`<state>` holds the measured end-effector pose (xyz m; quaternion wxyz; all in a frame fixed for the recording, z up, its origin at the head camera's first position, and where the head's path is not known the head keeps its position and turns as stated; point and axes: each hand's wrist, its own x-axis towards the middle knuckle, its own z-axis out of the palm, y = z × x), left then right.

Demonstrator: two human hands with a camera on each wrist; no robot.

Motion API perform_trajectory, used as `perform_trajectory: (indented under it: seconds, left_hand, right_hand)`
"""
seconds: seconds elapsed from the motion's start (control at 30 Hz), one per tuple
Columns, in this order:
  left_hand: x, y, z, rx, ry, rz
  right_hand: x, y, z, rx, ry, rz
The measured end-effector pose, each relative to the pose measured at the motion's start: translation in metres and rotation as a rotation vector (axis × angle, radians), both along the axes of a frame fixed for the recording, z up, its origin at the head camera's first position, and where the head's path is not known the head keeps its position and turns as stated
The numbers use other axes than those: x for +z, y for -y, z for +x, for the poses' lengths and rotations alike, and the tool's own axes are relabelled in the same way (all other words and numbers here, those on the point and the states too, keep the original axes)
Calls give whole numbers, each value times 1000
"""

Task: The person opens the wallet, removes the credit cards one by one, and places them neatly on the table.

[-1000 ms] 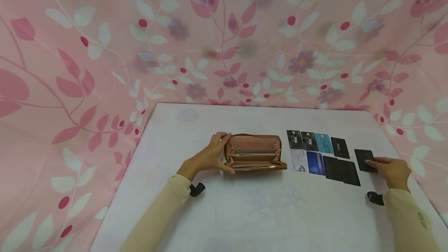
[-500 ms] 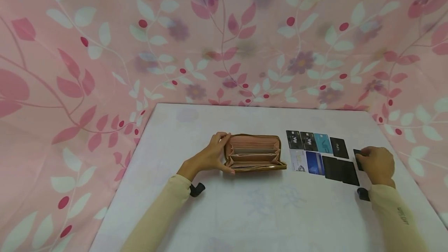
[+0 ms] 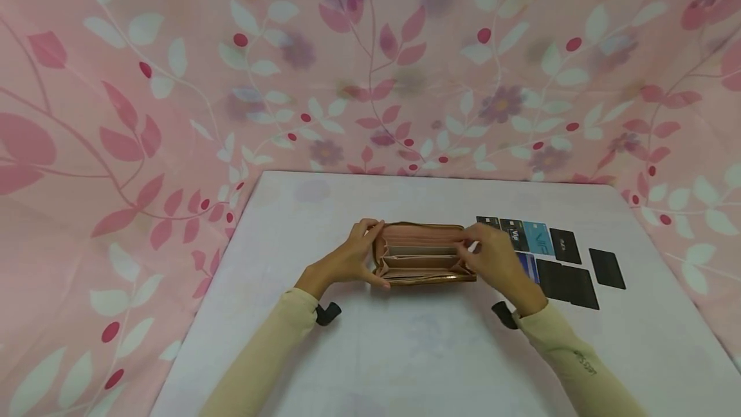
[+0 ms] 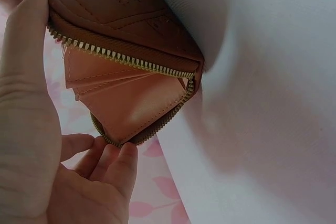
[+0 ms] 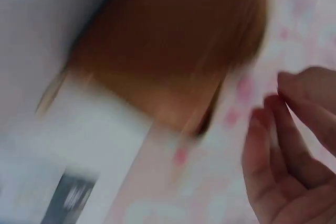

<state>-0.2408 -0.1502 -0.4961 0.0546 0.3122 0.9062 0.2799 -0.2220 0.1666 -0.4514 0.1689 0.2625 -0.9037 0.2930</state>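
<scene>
A brown zip-around wallet [image 3: 422,250] stands unzipped on the table, its pink-tan inner compartments facing up. My left hand [image 3: 350,253] grips its left end, thumb on the near edge and fingers on the far edge. The left wrist view shows the gold zip teeth [image 4: 115,57] and folded gusset [image 4: 131,103] between thumb and fingers. My right hand [image 3: 492,259] is at the wallet's right end, fingers loosely bent. In the blurred right wrist view, nothing shows between its fingertips; whether they touch the wallet I cannot tell.
Right of the wallet lie two rows of cards, including a light blue card [image 3: 538,238], a black card [image 3: 565,246] and dark cards [image 3: 570,283]. A separate black card [image 3: 607,269] lies farther right. Behind the white table [image 3: 359,365] hangs a pink floral cloth [image 3: 405,69].
My right hand has left the separate black card, which lies flat on the table, and moved left to the wallet's right end. The left hand and wallet have stayed in place.
</scene>
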Motion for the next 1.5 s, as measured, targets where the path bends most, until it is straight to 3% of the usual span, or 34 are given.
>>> perform_trajectory:
  seconds: [0.13, 0.3, 0.5, 0.6, 0.73, 0.83, 0.9, 1.03, 1.27, 1.4, 1.5]
  left_hand:
    - [0, 0, -1, 5, 8, -3]
    - [-2, 1, -2, 9, 9, 6]
    - [-2, 0, 0, 7, 28, 6]
    - [-1, -1, 0, -2, 17, 9]
    - [0, 0, 0, -3, 0, 16]
    - [-1, 0, -1, -2, -3, 16]
    - [-1, 1, -1, -7, 0, 19]
    - [-3, 2, -1, -4, 14, 18]
    - [-1, 3, -2, 12, 47, 23]
    - [0, 2, -1, 7, 46, 17]
    - [-1, 1, -2, 6, 41, 14]
  right_hand:
    - [4, 38, 11, 171, 100, 24]
    - [1, 63, 15, 317, 232, 96]
    - [-4, 75, 14, 360, 272, 222]
    - [-5, 79, 16, 351, 206, 318]
    - [-5, 84, 19, 342, -6, 460]
    - [-7, 86, 21, 319, -130, 518]
    - [-8, 87, 22, 311, -158, 532]
    - [-1, 85, 23, 331, -153, 505]
    - [35, 75, 25, 311, -105, 385]
    - [41, 66, 23, 315, -39, 284]
    - [39, 53, 16, 273, -9, 167]
